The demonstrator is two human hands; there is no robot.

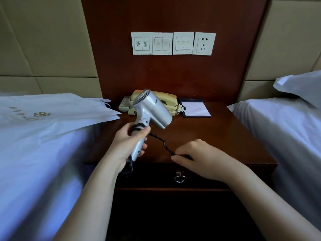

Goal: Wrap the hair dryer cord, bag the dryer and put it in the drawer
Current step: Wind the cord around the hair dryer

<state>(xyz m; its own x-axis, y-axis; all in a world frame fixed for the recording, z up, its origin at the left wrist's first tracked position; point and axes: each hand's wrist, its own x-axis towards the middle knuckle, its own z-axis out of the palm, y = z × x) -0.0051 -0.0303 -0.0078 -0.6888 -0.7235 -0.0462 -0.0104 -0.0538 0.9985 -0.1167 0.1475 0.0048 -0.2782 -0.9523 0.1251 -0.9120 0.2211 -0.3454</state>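
Left hand [127, 143] is clamped around the handle of the silver hair dryer [151, 109], held above the wooden surface [217, 134], nozzle pointing down-right. Black cord [160, 140] loops around the handle top and runs taut to the right hand [201, 157], whose fingers are closed on it near the front edge. White bag [57, 110] lies on the left bed. Drawer [156, 176] below is closed, ring pull [180, 179] visible.

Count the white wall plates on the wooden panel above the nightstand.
4, in one row on the wooden panel: three switch plates, left, second, third, and a power socket at the right end. None seem hidden.
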